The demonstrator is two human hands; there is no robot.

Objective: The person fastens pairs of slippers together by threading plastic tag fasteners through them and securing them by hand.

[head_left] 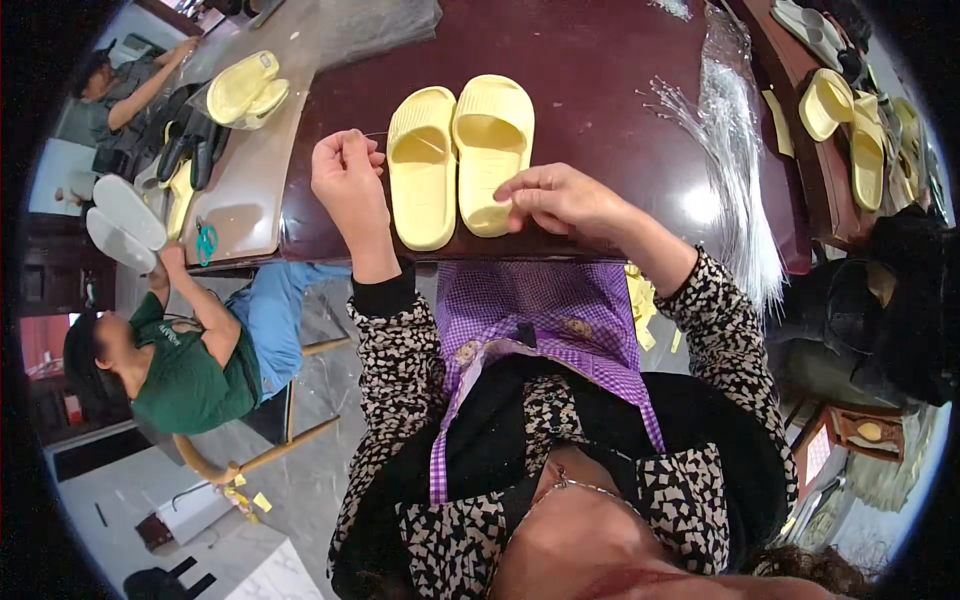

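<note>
A pair of pale yellow slide sandals lies side by side on the dark red table, toes pointing away from me: a left slide [423, 190] and a right slide [490, 180]. My left hand [350, 175] is raised just left of the pair, thumb and fingers pinched. A fine clear strand runs from its fingertips across the left slide's strap opening toward the right slide. My right hand [565, 198] hovers at the right slide's heel end, index finger stretched over the footbed edge and the other fingers loosely bent. It shows nothing in its grasp.
A bundle of thin clear plastic strands [740, 170] spreads along the table's right side. Beyond it lie more yellow slides [826, 104]. At left are bagged yellow slides [240, 90], teal scissors [206, 242] and a seated person holding white slides [130, 212]; another person is farther back.
</note>
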